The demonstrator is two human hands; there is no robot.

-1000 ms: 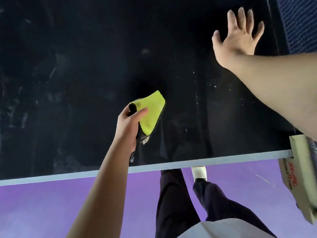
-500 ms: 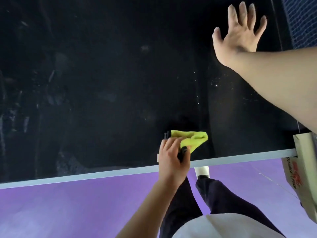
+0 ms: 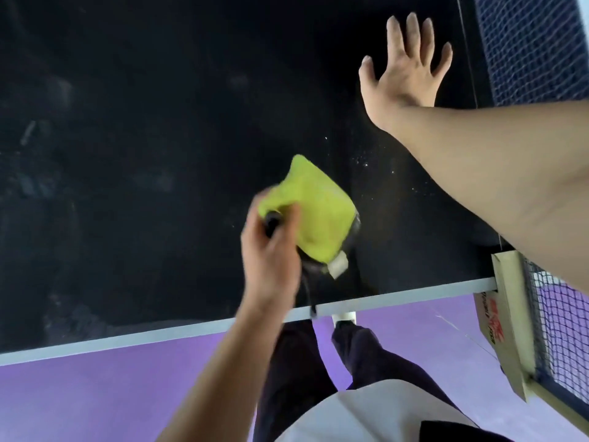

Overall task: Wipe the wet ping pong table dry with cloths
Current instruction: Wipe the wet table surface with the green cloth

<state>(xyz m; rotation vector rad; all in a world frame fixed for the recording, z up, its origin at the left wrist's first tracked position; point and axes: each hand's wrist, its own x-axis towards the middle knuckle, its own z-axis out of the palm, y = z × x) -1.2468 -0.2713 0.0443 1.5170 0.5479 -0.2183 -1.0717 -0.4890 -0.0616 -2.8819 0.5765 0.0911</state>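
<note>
My left hand (image 3: 271, 253) grips a yellow-green cloth (image 3: 314, 215) with a dark underside and a white tag, held just above the dark ping pong table (image 3: 127, 154) near its white front edge. The hand and cloth are motion-blurred. My right hand (image 3: 406, 71) lies flat with fingers spread on the tabletop at the far right, beside the net (image 3: 529, 46). Small water droplets (image 3: 363, 162) glint on the surface between the two hands.
The net post with a cardboard-coloured clamp (image 3: 506, 317) juts out at the table's right end. Purple floor (image 3: 95, 393) lies below the table edge. My dark trouser legs and a white shoe (image 3: 344, 315) stand close to the edge.
My left hand has lifted the cloth from the front edge and swung it up and forward, the cloth opening out. My right hand stays flat in the same spot.
</note>
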